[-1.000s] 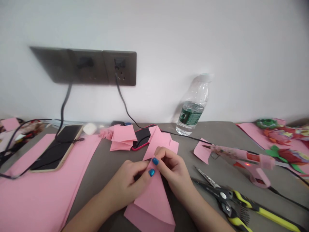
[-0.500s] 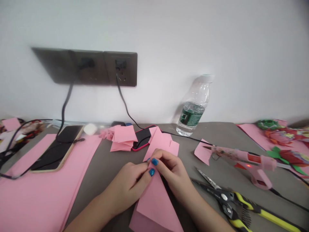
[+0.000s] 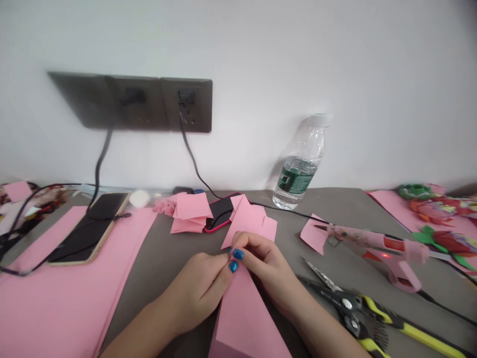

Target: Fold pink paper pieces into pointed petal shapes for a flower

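My left hand (image 3: 203, 286) and my right hand (image 3: 265, 268) meet at the middle of the grey table (image 3: 164, 258), both pinching the top of a folded pink paper sheet (image 3: 246, 313). The sheet runs from my fingertips down toward me and off the bottom edge. My thumbs with blue nails press together on its upper fold. Just beyond my fingers lie more pink paper pieces (image 3: 250, 219).
Scissors with yellow-black handles (image 3: 357, 311) and a pink glue gun (image 3: 376, 246) lie to the right. A water bottle (image 3: 300, 164) stands by the wall. A phone (image 3: 91, 226) rests on a large pink sheet (image 3: 55, 288) at left; folded pink squares (image 3: 190, 211) and cables lie behind.
The pink sheet has slid rightward and nearer to me under my hands, its lower corner leaving the frame. My hands stay pinched together at nearly the same spot.
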The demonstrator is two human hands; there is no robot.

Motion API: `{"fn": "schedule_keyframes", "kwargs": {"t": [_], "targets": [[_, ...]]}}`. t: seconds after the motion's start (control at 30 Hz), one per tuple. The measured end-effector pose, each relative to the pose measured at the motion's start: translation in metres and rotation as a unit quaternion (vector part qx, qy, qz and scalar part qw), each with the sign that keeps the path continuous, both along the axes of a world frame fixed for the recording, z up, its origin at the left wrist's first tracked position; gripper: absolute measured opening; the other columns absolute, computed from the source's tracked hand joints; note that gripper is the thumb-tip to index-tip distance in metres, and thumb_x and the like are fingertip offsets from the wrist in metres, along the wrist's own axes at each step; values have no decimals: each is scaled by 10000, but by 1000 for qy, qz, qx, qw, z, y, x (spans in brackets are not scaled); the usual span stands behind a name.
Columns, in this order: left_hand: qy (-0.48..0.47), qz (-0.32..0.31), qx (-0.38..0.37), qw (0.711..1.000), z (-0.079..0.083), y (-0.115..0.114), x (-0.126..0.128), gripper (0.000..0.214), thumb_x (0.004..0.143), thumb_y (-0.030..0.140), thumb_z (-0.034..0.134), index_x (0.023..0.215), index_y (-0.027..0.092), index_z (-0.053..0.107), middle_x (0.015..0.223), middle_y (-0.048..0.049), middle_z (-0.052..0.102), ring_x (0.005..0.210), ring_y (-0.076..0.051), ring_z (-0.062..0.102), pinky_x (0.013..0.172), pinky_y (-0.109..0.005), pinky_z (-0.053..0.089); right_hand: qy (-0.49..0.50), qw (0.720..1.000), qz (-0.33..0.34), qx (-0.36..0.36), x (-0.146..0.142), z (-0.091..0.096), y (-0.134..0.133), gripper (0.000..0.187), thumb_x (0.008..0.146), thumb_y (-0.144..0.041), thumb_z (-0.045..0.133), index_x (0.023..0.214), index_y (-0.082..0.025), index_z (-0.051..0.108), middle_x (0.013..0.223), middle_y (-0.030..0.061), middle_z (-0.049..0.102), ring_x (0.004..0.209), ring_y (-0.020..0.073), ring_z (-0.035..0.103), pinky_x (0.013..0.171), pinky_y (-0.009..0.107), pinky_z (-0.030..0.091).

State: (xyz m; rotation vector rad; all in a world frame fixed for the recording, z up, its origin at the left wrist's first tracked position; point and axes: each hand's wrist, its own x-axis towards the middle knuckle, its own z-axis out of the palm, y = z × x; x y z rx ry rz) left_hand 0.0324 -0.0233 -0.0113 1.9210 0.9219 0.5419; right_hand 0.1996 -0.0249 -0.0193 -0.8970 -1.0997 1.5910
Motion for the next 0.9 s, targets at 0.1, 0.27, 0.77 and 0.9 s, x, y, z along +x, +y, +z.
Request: {"fn": "schedule_keyframes", "kwargs": {"t": [0.1,0.27,0.77,0.9], "targets": [[-5,-10,4,1000,-1,0,0,388,1031,280,326,649,208,328,559,62,353,496,-103,329,509,-272,217,9,1000,11,-9,0,-1,-1,336,794,-448,783,670,-183,618,684,-14,543,633,129,475,621,253,393],[-10,-24,2,1000,-2,-1,-1,377,1026,303,341,662,207,340,576,58,374,511,-104,341,519,-270,231,-3,1000,-5,6,-2,-2,0,352,791,-464,772,660,-192,591,662,-14,532,608,132,459,589,253,388],[-12,12,-41,999,2,-2,-2,394,995,332,324,618,217,310,538,47,350,511,-124,329,521,-297,230,-18,999,-26,22,-2,-1,-2,359,842,-487,718,675,-190,605,663,-21,513,590,127,414,578,258,351],[-32,12,-53,998,4,-2,-1,411,992,349,331,604,216,295,524,54,309,510,-122,311,524,-301,222,-3,999,-21,30,-2,-2,-3,328,841,-468,731,697,-188,642,684,-10,553,615,132,459,603,258,381]]}}
